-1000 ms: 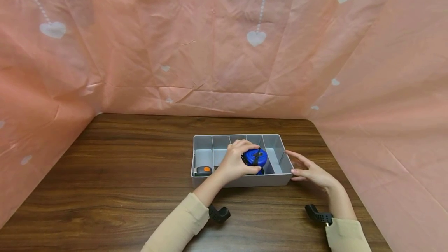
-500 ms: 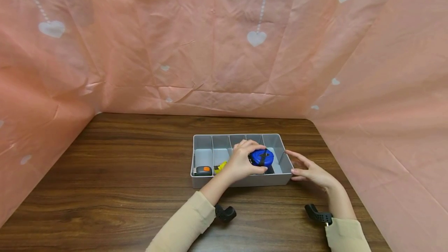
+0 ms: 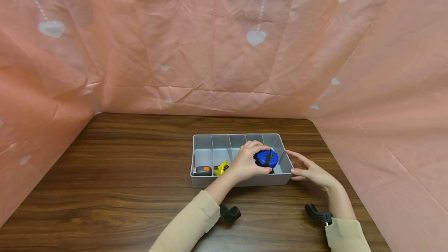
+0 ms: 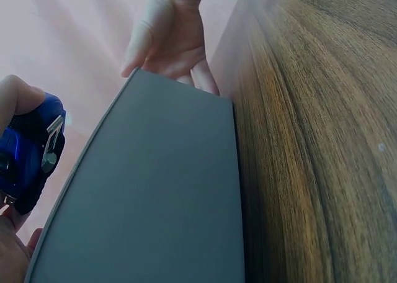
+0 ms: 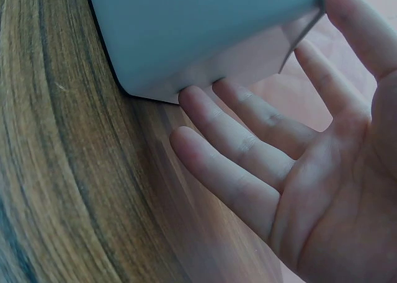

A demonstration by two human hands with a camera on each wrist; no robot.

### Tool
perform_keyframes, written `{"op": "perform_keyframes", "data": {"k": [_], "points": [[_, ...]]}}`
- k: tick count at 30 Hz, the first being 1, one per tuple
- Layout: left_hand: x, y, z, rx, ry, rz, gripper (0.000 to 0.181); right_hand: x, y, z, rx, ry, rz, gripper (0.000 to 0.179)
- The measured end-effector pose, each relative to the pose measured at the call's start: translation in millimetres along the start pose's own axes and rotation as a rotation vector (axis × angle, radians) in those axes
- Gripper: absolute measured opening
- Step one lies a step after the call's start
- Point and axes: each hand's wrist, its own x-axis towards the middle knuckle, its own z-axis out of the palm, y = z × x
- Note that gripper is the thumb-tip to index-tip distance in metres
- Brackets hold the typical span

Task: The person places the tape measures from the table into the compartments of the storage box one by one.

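Observation:
In the head view my left hand [image 3: 249,162] grips a blue and black tape measure [image 3: 267,158] between thumb and fingers, over the right part of a grey divided box [image 3: 241,181]. The left wrist view shows the metal clip on the tape measure [image 4: 34,149] above the box rim. My right hand [image 3: 313,172] is at the box's right end; in the right wrist view its fingers are fairly straight, fingertips [image 5: 191,97] against the end wall. A dark tape measure with an orange button [image 3: 203,170] lies in the leftmost compartment, and a small yellow tape measure [image 3: 221,168] in the compartment beside it.
The box stands on a brown wooden table [image 3: 122,174]. Pink cloth [image 3: 210,49] with white hearts hangs behind the table and along both sides. A black wrist mount [image 3: 230,214] sticks out from the left sleeve, close over the tabletop.
My left hand has moved right with the blue tape measure, toward the box's right end. The yellow tape measure has come into view behind it. The right hand stays where it was.

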Motion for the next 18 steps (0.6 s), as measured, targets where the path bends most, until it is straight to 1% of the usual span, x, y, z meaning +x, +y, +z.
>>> {"op": "perform_keyframes", "data": {"k": [8,14,18], "points": [[4.1,-0.2,3.5,0.005,-0.003,-0.001,0.057,-0.4,0,0,0.004,-0.004,-0.006,0.066],[8.1,-0.4,8.0,0.041,-0.027,-0.007,0.058,-0.7,-1,1,-0.002,-0.007,0.000,0.065],[10.6,0.6,9.4,0.062,-0.027,-0.012,0.058,0.0,-2,2,-0.004,-0.010,-0.004,0.065]]}}
